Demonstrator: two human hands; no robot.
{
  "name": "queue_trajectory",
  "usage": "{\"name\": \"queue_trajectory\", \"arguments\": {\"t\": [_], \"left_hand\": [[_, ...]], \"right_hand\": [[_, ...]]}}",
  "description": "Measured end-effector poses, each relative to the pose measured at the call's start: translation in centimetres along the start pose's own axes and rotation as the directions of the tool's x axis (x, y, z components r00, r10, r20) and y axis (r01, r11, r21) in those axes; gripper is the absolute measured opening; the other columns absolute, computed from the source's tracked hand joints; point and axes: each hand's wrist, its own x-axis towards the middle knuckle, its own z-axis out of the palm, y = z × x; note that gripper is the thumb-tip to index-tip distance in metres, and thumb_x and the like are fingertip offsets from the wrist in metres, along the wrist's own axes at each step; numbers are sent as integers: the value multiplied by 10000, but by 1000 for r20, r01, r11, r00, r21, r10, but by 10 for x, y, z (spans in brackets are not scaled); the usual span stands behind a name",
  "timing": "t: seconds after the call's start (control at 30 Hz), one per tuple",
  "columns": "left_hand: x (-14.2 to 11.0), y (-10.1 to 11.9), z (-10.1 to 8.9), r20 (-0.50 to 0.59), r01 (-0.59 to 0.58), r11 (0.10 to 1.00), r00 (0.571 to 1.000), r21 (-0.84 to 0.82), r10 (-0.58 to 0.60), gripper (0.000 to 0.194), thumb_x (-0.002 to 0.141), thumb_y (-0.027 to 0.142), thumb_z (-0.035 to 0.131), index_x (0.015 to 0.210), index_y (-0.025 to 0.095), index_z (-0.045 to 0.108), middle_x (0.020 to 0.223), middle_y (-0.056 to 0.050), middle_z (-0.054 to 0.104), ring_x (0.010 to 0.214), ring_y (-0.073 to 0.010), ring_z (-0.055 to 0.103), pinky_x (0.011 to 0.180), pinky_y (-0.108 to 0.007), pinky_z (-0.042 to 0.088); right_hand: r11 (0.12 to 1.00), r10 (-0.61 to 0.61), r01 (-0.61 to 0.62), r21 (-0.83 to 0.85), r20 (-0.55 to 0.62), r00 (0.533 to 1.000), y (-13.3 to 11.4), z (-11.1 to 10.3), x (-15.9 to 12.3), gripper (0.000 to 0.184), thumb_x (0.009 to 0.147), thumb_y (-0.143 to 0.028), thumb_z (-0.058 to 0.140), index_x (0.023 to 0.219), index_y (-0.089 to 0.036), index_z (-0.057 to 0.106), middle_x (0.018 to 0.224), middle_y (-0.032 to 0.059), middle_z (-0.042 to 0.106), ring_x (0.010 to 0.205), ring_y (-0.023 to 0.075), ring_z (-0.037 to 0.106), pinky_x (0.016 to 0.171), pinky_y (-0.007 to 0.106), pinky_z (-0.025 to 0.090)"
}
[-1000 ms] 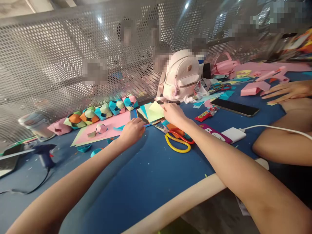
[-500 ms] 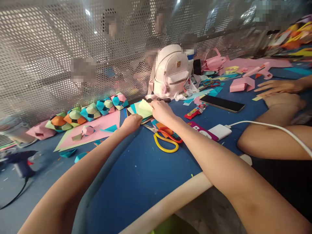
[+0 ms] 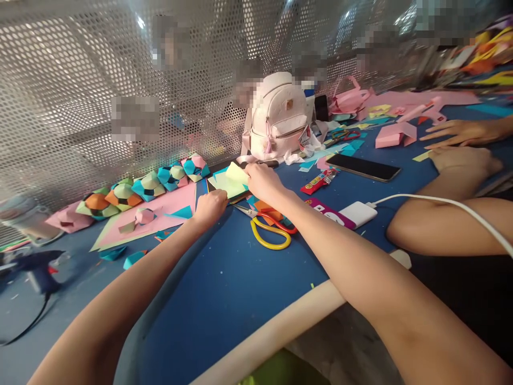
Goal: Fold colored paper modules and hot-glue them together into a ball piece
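Note:
Two stretched arms reach a small stack of coloured paper sheets point(image 3: 224, 183) on the blue table. At the stack's near left corner, my left hand point(image 3: 212, 206) is closed; whatever its fingers hold is hidden. My right hand point(image 3: 263, 181) pinches a pale yellow sheet point(image 3: 237, 172) at its right side, and that sheet stands partly lifted off the stack. Just below lie scissors point(image 3: 270, 235) with yellow and red handles, beside orange and blue paper pieces point(image 3: 267, 208).
Folded paper balls point(image 3: 150, 185) line the mesh panel, behind a pink sheet point(image 3: 160, 219). A glue gun point(image 3: 38, 267) lies left. A white backpack point(image 3: 280, 117), phone point(image 3: 364, 167), red wrapper point(image 3: 318, 182) and cabled white power adapter point(image 3: 358, 214) are rightward. Another person's hands point(image 3: 460, 144) rest right.
The view has shifted to the right, so things sit further left. My right hand has raised the yellow sheet's edge a little. My left hand remains by the stack's corner.

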Motion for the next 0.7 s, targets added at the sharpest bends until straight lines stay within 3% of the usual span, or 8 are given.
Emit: {"name": "queue_trajectory", "arguments": {"t": [0.17, 0.43, 0.6, 0.7], "left_hand": [[0, -2, 3, -48, -11, 998, 999, -70, 8, 106, 833, 230, 545, 754, 173, 587, 841, -106, 643, 794, -243, 605, 657, -323, 429], [-5, -11, 1, -118, 14, 966, 992, -259, -46, 309, 787, 316, 603, 584, 210, 395, 629, 3, 526, 629, -148, 504, 600, -267, 377], [-19, -10, -8, -144, 80, 931, 980, -357, -139, 258, 810, 336, 537, 619, 208, 421, 584, 24, 529, 589, -134, 521, 565, -246, 383], [-35, -10, -17, -161, 123, 909, 966, -397, -201, 190, 828, 324, 492, 681, 205, 477, 604, 13, 580, 603, -151, 577, 561, -248, 417]], "right_hand": [[1000, -3, 3, -2, -7, 1000, 0, -1, -2, 340, 900, -56, 396, 1144, -113, 625, 1151, 185, 661, 1063, 257, 626, 823, 308, 488], [1000, 5, -5, -7, -5, 1000, -3, 0, -4, 347, 919, -119, 421, 1207, -158, 611, 1167, 175, 662, 1036, 265, 647, 800, 329, 504], [1000, -24, 24, -4, 11, 1000, -3, 4, -2, 336, 917, -116, 414, 1172, -160, 628, 1140, 165, 678, 1054, 266, 641, 811, 334, 496], [999, -52, 52, 0, 49, 997, -5, 6, -3, 396, 927, -91, 367, 1248, -171, 585, 1220, 163, 643, 1121, 276, 606, 847, 357, 480]]}}
